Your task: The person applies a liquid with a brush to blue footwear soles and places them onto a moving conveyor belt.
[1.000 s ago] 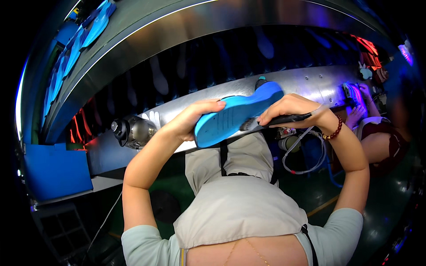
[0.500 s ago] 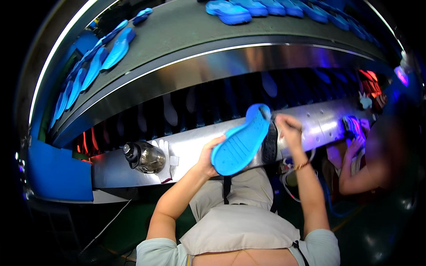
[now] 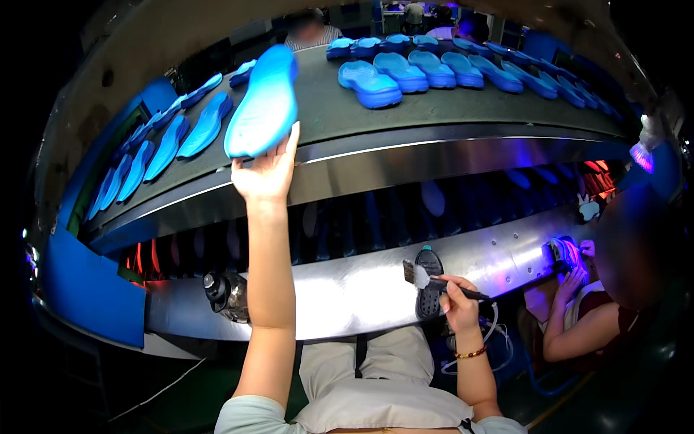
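Observation:
With my left arm stretched far forward, my left hand (image 3: 267, 170) supports a blue shoe sole (image 3: 264, 101) by its near end, over the dark belt (image 3: 318, 108). Its fingers are partly hidden behind the sole, which is slightly blurred. My right hand (image 3: 460, 300) is closed round the black handle of a brush (image 3: 419, 276) with dark bristles. The brush head is over a black sole-shaped piece (image 3: 429, 307) lying on the shiny metal ledge (image 3: 347, 293); I cannot tell whether they touch.
Blue soles (image 3: 369, 83) stand in rows on the belt, right and left. Below it, more soles hang in a dark opening. A dark clear bottle (image 3: 230, 295) stands on the ledge behind my left arm. At right, a co-worker's hands (image 3: 575, 275) hold a piece under violet light.
My left hand has carried the blue sole from above the ledge forward and left to the belt. My right hand has come back toward me, and its brush now shows clearly. The view has tilted up.

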